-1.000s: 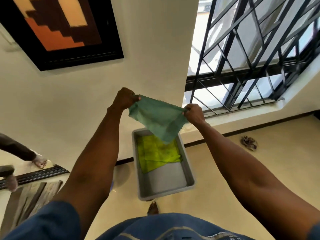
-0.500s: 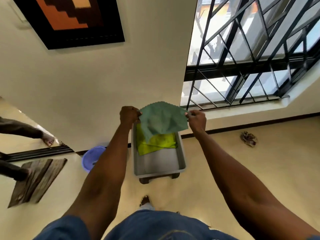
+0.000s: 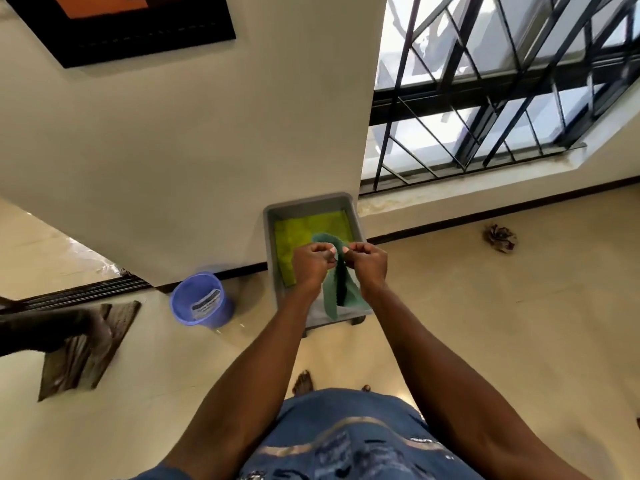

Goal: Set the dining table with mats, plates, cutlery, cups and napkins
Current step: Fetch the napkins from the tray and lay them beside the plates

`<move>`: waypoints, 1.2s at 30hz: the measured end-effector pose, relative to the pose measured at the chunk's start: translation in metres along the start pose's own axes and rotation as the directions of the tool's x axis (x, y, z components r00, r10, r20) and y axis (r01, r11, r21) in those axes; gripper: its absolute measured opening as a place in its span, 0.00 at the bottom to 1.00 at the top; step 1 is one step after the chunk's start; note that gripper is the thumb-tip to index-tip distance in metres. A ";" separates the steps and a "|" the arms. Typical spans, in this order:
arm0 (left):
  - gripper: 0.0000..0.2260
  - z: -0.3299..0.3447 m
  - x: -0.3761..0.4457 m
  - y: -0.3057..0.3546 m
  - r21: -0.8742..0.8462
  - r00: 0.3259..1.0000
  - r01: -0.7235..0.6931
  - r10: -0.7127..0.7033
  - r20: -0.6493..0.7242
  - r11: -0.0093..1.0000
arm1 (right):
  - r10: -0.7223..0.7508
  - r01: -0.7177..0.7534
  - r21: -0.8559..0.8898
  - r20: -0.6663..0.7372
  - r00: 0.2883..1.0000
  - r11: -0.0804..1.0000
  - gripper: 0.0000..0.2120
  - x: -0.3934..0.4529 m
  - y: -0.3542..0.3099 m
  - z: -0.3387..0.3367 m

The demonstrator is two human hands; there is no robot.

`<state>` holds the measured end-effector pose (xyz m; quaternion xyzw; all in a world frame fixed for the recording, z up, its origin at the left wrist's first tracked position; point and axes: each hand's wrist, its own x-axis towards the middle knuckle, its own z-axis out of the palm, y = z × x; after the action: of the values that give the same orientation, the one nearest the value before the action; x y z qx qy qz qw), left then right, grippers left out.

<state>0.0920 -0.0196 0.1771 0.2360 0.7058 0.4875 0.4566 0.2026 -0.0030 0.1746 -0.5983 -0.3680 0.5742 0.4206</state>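
A green cloth napkin (image 3: 337, 294) with a zigzag edge hangs folded in half between my hands, above a grey plastic tub (image 3: 270, 244) on the floor. My left hand (image 3: 311, 265) and my right hand (image 3: 369, 263) pinch its top corners close together, thumbs nearly touching. Inside the tub lies a yellow-green cloth (image 3: 304, 237), partly hidden by my hands and the napkin. No dining table is in view.
A blue plastic bucket (image 3: 202, 299) stands left of the tub by the wall. A brown doormat (image 3: 86, 348) lies at the left, with another person's foot (image 3: 52, 330) over it. A crumpled dark rag (image 3: 500, 237) lies on the floor under the barred window (image 3: 502, 91).
My hands came together and lowered, folding the spread napkin in half. The view tilted down, showing more floor and the whole bucket.
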 end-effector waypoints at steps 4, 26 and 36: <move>0.07 0.003 0.004 -0.005 0.012 1.000 0.012 -0.012 0.021 1.000 | -0.032 0.030 0.027 0.063 0.998 0.999 0.03 -0.011 -0.001 0.005; 0.06 -0.005 0.015 0.004 0.009 0.996 0.035 -0.036 0.077 0.999 | -0.010 0.013 -0.108 0.031 0.999 0.994 0.13 -0.007 0.003 0.020; 0.06 -0.014 0.024 0.008 -0.100 0.994 0.045 -0.034 0.108 0.994 | 0.280 -0.307 0.180 0.164 0.946 0.934 0.08 0.008 -0.004 0.022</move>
<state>0.0678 -0.0040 0.1760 0.2239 0.6593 0.5007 0.5142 0.1815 0.0078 0.1760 -0.5601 -0.2417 0.7045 0.3627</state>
